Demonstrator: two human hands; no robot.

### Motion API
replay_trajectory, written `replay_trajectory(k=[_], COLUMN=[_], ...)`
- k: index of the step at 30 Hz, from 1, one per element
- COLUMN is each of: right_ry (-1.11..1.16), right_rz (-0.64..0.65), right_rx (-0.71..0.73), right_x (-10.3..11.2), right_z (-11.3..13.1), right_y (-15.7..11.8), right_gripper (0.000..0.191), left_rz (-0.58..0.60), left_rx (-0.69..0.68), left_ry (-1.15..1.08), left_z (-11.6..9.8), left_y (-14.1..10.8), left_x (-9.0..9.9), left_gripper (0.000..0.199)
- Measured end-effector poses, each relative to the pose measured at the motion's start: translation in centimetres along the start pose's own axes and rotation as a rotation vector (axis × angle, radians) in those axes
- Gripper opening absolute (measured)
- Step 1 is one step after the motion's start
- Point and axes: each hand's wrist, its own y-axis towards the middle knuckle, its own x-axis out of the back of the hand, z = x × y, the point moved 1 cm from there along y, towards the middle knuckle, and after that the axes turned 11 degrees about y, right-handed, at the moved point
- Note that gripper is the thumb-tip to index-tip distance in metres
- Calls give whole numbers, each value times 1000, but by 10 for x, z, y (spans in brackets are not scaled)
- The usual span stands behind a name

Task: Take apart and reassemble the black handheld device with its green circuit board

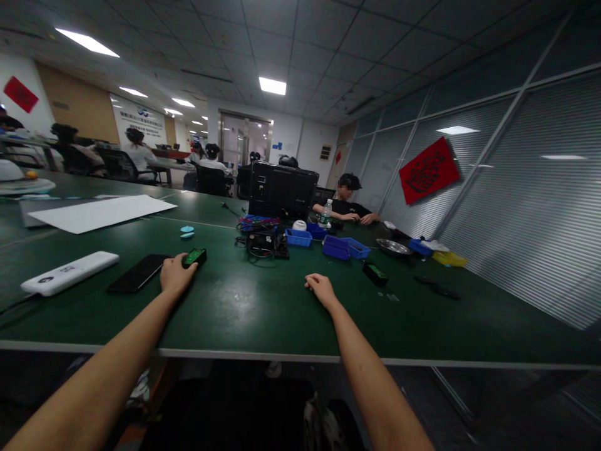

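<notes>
My left hand (177,275) is closed on the near left end of a small black box with a green top (195,257), which rests on the dark green table (235,313). Just left of that hand lies a flat black phone-like slab (138,274). My right hand (320,288) is over the middle of the table, its fingers curled together; whether anything is between them is too small to tell. Farther right sits another black box with a green face (375,274), apart from my right hand.
A white power strip (70,273) and white sheet (106,212) lie left. Blue trays (336,247), a black adapter with cables (261,244), a ball (299,225) and a monitor (283,191) stand ahead. A metal dish (393,247) is right; a person (350,203) sits beyond.
</notes>
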Motion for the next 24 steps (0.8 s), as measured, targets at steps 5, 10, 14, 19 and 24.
replay_trajectory(k=[5, 10, 14, 19, 24], right_ry=[-13, -3, -14, -14, -5], right_rz=[1, 7, -12, -14, -6], right_rx=[5, 9, 17, 16, 22], right_x=[0, -1, -2, -2, -1], right_z=[-2, -7, -9, -8, -8], right_y=[1, 4, 6, 5, 4], right_gripper=[25, 25, 24, 24, 23], left_rz=[80, 135, 189, 212, 15], left_rx=[-232, -478, -545, -317, -339], left_ry=[-6, -45, -127, -105, -134], left_z=[-9, -41, -72, -80, -73], left_y=[-4, -31, -51, -48, -45], left_x=[-4, -9, -16, -21, -20], left_gripper=[46, 47, 46, 43, 58])
